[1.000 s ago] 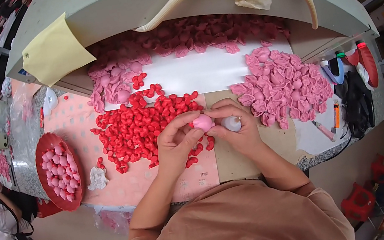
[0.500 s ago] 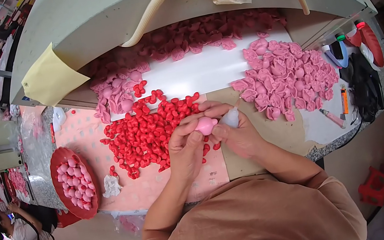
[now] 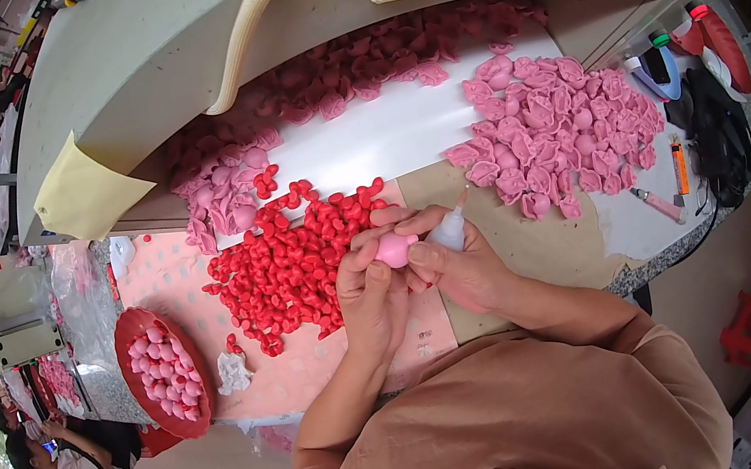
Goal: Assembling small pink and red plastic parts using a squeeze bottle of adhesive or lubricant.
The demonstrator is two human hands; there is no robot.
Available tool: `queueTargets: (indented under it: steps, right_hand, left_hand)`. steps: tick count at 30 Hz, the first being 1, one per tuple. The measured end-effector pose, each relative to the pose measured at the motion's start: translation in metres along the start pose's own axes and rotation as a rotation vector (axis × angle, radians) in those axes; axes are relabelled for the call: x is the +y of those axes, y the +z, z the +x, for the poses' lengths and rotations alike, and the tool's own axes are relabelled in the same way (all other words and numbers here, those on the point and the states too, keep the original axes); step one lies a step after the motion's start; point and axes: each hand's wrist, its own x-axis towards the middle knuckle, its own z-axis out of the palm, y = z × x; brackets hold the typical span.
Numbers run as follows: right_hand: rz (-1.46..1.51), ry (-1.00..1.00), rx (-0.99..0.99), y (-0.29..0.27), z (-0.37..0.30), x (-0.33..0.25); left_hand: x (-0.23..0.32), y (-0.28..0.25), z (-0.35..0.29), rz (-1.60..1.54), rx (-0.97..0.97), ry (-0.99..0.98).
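Note:
My left hand [image 3: 372, 295] pinches a smooth pink rounded piece [image 3: 392, 251] between thumb and fingers. My right hand [image 3: 476, 275] has its thumb at the right end of that piece. Tucked in the same hand is a small translucent squeeze bottle [image 3: 449, 231], its thin nozzle pointing up and away from the piece. Just left of and beyond my hands spreads a heap of glossy red bow-like pieces [image 3: 296, 263]. Farther right lies a pile of pink ruffled petal-like pieces [image 3: 566, 128], some with round balls inside.
A red bowl [image 3: 199, 363] of pink balls stands at left, beside crumpled white tissue [image 3: 234, 371]. A grey hood [image 3: 168, 65] arches over the far side, with more ruffled pieces beneath. An orange cutter [image 3: 680, 171] and black bag [image 3: 715, 138] lie right. Another person [image 3: 70, 459] sits far left.
The view has shifted slightly. The pink piece has turned a little between my fingers, and my right thumb now sits against its end. The bottle stays in my right hand.

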Motion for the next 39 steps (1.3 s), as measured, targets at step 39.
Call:
queueTargets:
  steps: [39]
  right_hand:
    - [-0.652,-0.377,0.117,0.002,0.0,-0.036]
  left_hand:
    - [0.234,-0.143,-0.073,2.064,0.995,0.465]
